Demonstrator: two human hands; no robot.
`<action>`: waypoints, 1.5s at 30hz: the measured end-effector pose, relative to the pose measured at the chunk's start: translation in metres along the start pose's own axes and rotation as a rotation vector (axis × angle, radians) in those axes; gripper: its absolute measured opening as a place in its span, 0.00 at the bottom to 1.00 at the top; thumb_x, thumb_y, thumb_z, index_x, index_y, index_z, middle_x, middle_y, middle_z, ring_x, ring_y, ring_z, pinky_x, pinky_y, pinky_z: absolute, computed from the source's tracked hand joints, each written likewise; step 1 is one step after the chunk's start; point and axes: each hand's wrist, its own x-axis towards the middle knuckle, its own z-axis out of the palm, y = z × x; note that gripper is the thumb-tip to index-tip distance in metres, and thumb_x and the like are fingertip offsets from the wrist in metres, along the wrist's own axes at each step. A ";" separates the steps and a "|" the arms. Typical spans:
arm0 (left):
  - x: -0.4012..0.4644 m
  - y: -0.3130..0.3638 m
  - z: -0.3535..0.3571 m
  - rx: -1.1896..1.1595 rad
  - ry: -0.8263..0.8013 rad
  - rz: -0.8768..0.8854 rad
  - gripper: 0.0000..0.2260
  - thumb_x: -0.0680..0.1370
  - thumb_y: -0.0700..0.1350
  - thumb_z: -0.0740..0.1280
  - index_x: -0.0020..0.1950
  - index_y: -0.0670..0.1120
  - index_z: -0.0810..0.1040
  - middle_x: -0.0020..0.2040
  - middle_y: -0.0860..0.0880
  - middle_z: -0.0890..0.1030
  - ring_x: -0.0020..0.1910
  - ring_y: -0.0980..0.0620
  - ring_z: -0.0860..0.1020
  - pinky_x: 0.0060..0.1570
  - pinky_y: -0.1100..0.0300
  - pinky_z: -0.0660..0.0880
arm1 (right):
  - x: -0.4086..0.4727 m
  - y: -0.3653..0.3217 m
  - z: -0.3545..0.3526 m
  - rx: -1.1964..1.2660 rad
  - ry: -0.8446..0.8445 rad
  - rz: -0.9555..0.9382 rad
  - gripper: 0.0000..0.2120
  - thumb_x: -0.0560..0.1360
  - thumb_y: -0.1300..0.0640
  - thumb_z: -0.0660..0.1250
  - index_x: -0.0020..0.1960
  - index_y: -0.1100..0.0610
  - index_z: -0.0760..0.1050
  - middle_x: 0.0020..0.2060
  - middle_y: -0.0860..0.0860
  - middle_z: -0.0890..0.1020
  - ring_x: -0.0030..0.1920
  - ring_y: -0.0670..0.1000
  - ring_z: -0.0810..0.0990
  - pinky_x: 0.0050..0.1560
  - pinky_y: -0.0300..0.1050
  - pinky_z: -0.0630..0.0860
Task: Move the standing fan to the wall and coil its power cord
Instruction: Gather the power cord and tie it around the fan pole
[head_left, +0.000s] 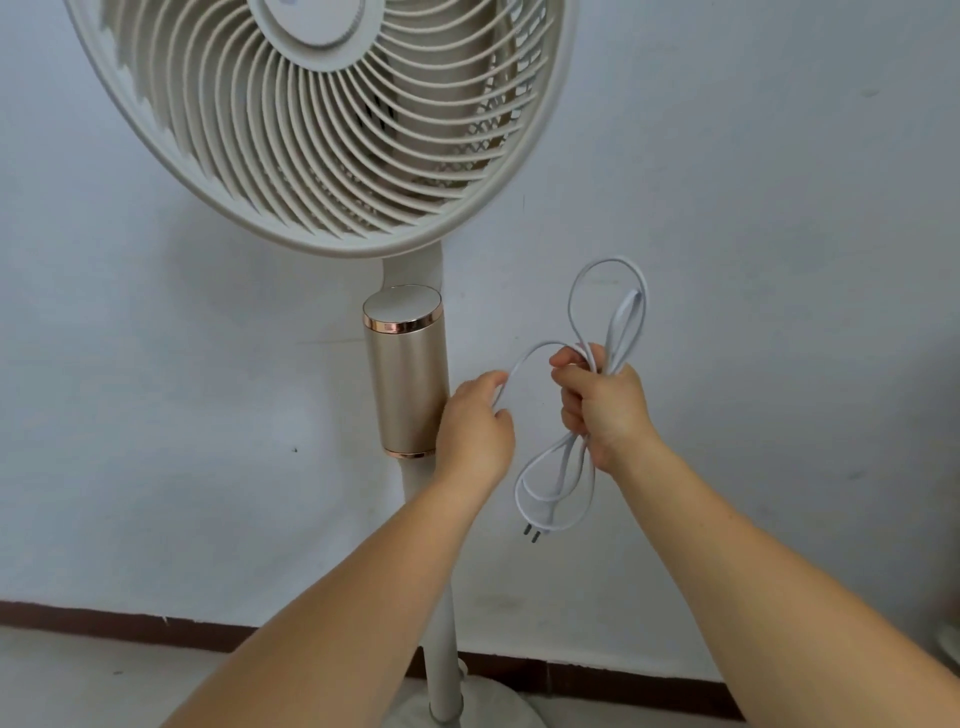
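Observation:
A cream standing fan (322, 124) stands against the white wall, with a gold cylinder (408, 374) on its pole and its round base (483, 701) at the bottom edge. My right hand (602, 405) grips the middle of a bundle of white power cord (608, 312); loops rise above the fist and hang below it. The two-pin plug (535, 525) dangles at the bottom of the lower loops. My left hand (472, 426), just right of the cylinder, pinches a strand of the same cord that arcs over to the right fist.
The white wall (779, 260) fills the background, with a dark brown skirting strip (130, 623) along the pale floor (62, 680). A pale object (953, 644) shows partly at the right edge.

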 end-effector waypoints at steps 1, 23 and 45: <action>0.003 0.005 0.001 0.056 -0.014 0.059 0.20 0.79 0.38 0.58 0.71 0.45 0.67 0.69 0.46 0.72 0.68 0.49 0.69 0.65 0.61 0.65 | -0.001 -0.002 -0.003 -0.028 -0.011 -0.008 0.17 0.71 0.71 0.60 0.31 0.53 0.75 0.18 0.46 0.64 0.18 0.45 0.59 0.19 0.34 0.57; 0.004 0.011 -0.008 -0.778 0.077 -0.297 0.12 0.77 0.36 0.59 0.42 0.49 0.78 0.36 0.50 0.81 0.38 0.52 0.80 0.38 0.63 0.76 | -0.005 0.041 0.021 -0.279 -0.314 0.135 0.16 0.65 0.71 0.70 0.30 0.51 0.74 0.20 0.46 0.66 0.21 0.46 0.61 0.22 0.37 0.60; -0.009 -0.025 0.002 -0.492 -0.128 -0.226 0.21 0.81 0.40 0.52 0.74 0.50 0.62 0.72 0.51 0.69 0.71 0.53 0.65 0.68 0.63 0.59 | 0.030 0.052 0.051 0.515 0.301 0.231 0.21 0.73 0.47 0.67 0.27 0.55 0.65 0.18 0.46 0.64 0.19 0.46 0.61 0.22 0.38 0.67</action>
